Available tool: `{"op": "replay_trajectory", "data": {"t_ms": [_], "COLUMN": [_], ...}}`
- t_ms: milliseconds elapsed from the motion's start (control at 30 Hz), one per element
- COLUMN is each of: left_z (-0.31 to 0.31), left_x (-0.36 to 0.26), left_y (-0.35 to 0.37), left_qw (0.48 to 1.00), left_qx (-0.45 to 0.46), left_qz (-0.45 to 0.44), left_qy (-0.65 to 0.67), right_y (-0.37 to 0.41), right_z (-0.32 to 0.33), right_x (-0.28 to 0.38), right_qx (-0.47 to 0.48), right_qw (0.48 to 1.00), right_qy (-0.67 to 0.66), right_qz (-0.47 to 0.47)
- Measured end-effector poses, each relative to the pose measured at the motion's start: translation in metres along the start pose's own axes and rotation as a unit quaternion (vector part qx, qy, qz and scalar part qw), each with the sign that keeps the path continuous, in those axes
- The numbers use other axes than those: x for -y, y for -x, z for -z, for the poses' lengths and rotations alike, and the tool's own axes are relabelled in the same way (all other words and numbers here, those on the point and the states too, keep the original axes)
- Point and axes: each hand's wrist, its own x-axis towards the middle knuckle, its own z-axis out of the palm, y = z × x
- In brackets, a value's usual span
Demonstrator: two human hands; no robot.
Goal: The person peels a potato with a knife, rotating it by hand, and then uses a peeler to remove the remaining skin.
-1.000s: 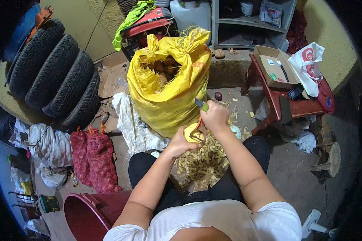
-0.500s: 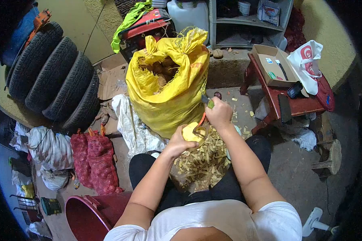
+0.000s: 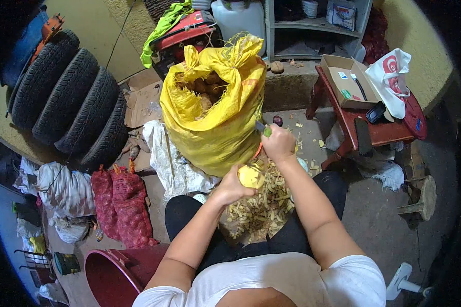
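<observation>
A peeled yellow potato rests in my left hand, its fingers wrapped round the left side. My right hand is closed on an orange peeler and also on a knife with a green handle. The peeler's head is close to the potato's upper right edge; whether they touch is hard to tell. Below both hands, a heap of peelings lies between my legs. Just beyond the hands stands an open yellow sack with brown potatoes inside.
A dark red tub is at the lower left, near red net sacks. Several tyres lean at the upper left. On the right stand a red bench with a cardboard box and a small stool.
The potato has turned in my left hand and shows a rounder face. The peeler has moved from across its surface to its upper right edge.
</observation>
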Motion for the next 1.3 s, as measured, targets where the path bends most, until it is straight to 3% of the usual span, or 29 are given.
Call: {"op": "replay_trajectory", "data": {"t_ms": [133, 200, 267, 333, 367, 400, 433, 467, 533, 600, 667, 900, 967, 1200, 1267, 1300], "left_z": [0.003, 0.008, 0.016, 0.02, 0.023, 0.026, 0.027, 0.026, 0.026, 0.022, 0.021, 0.013, 0.012, 0.012, 0.018, 0.018], "left_x": [-0.012, -0.01, -0.006, -0.009, -0.01, -0.012, -0.013, -0.012, -0.014, -0.015, -0.01, -0.008, -0.008, -0.019, -0.026, -0.029], "left_y": [0.004, 0.005, 0.004, 0.007, 0.008, 0.009, 0.009, 0.009, 0.009, 0.008, 0.005, 0.004, 0.008, 0.014, 0.021, 0.024], "left_qw": [1.0, 0.997, 0.998, 0.972, 0.971, 0.94, 0.897, 0.897, 0.831, 0.848, 0.92, 0.948, 0.943, 0.927, 0.886, 0.877], "left_qx": [-0.02, -0.032, -0.021, 0.015, 0.012, 0.047, 0.084, 0.085, 0.116, 0.099, 0.065, 0.052, 0.09, 0.089, 0.192, 0.186], "left_qz": [-0.005, 0.023, 0.029, 0.032, 0.03, 0.043, 0.056, 0.055, 0.067, 0.053, 0.005, -0.003, -0.038, -0.016, -0.078, -0.086], "left_qy": [-0.009, 0.074, 0.053, 0.233, 0.235, 0.336, 0.431, 0.431, 0.539, 0.518, 0.386, 0.315, 0.317, 0.363, 0.415, 0.434], "right_y": [-0.009, -0.014, -0.022, -0.033, -0.038, -0.038, -0.037, -0.036, -0.037, -0.036, -0.033, -0.013, -0.013, -0.022, -0.027, -0.027], "right_z": [0.002, 0.005, 0.011, 0.021, -0.004, 0.006, 0.025, 0.036, 0.027, 0.026, 0.042, 0.042, 0.033, 0.019, 0.014, 0.013], "right_x": [-0.013, -0.021, -0.028, -0.034, -0.066, -0.056, -0.035, -0.023, -0.029, -0.027, -0.005, 0.024, 0.014, -0.009, -0.022, -0.028], "right_qx": [-0.033, -0.015, -0.019, 0.019, 0.067, 0.068, 0.074, 0.077, 0.086, 0.11, 0.107, 0.027, 0.033, 0.156, 0.185, 0.197], "right_qw": [0.999, 0.994, 0.992, 0.964, 0.901, 0.902, 0.937, 0.96, 0.95, 0.948, 0.957, 0.998, 0.998, 0.98, 0.97, 0.961], "right_qy": [0.012, 0.075, 0.085, -0.095, -0.289, -0.287, -0.182, -0.075, -0.121, -0.164, -0.133, -0.054, -0.051, 0.024, 0.067, 0.055], "right_qz": [0.013, -0.075, -0.096, -0.249, -0.318, -0.316, -0.288, -0.257, -0.274, -0.249, -0.236, -0.008, -0.027, -0.12, -0.145, -0.185]}}
